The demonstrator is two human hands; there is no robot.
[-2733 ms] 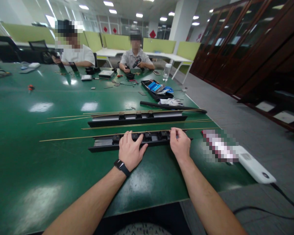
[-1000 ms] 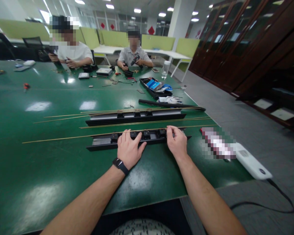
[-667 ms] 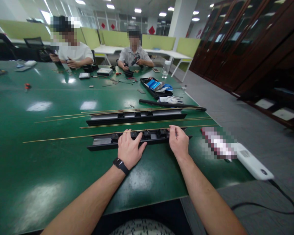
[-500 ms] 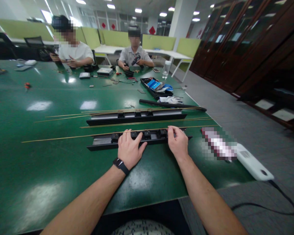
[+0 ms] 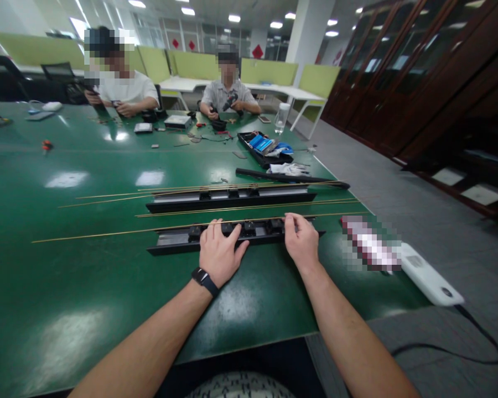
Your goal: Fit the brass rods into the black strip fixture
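My left hand (image 5: pixel 219 251), with a dark watch on its wrist, lies with spread fingers over the near black channel-shaped rail (image 5: pixel 172 249). Its fingertips reach the far side, where a thin golden rod (image 5: pixel 95 236) runs lengthwise. My right hand (image 5: pixel 302 237) is at the right part of the same rail, thumb and forefinger pinched on that rod. Several black blocks (image 5: pixel 275 225) sit inside the rail, partly hidden by my hands. Beyond it, a second black rail (image 5: pixel 232 202) lies parallel, with more golden rods (image 5: pixel 108 195) along and across it.
Farther back are a black tube (image 5: pixel 290 177), white gloves (image 5: pixel 288 169), a black tray (image 5: pixel 269 160) with blue parts, and a clear bottle (image 5: pixel 281 118). A white device (image 5: pixel 429 276) with a cable is at the right edge. Two people sit across the green table (image 5: pixel 128 315).
The golden rod at the near rail has slid slightly to the left. My hands have hardly moved. The person at the far left has lowered a hand.
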